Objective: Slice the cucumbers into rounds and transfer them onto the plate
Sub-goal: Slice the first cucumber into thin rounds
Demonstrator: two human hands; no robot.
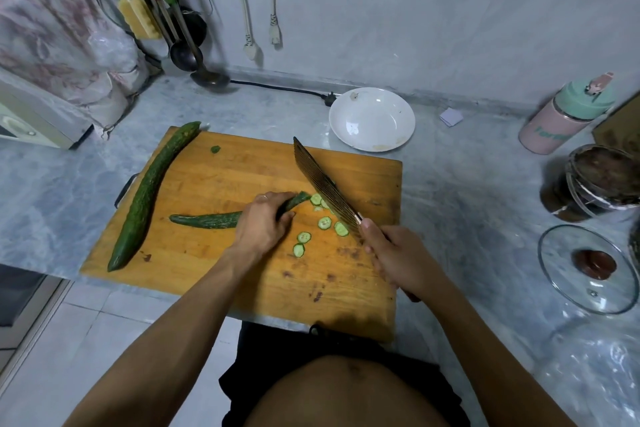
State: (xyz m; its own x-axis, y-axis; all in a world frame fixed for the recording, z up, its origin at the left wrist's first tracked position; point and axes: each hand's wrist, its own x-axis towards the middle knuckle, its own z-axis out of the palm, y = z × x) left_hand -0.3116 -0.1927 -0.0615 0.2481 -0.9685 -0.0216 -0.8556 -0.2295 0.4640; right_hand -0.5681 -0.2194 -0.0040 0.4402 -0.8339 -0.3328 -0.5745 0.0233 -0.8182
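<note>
A thin cucumber (207, 220) lies across the wooden cutting board (242, 163), and my left hand (261, 225) presses down on its right part. My right hand (394, 258) grips the handle of a cleaver (322, 185), whose ridged blade stands at the cucumber's cut end. Several cucumber rounds (325, 222) lie on the board beside the blade. A second, longer whole cucumber (149, 194) rests along the board's left edge. A small cut-off tip (215, 149) lies near the board's far side. The white plate (372, 120) sits empty behind the board.
A pink and green flask (568, 114) and a stack of glass bowls (599, 180) stand at the right. A glass lid (588, 269) lies upside down near the counter's front right. Ladles (194, 55) hang at the back left by an appliance under a cloth (52, 45).
</note>
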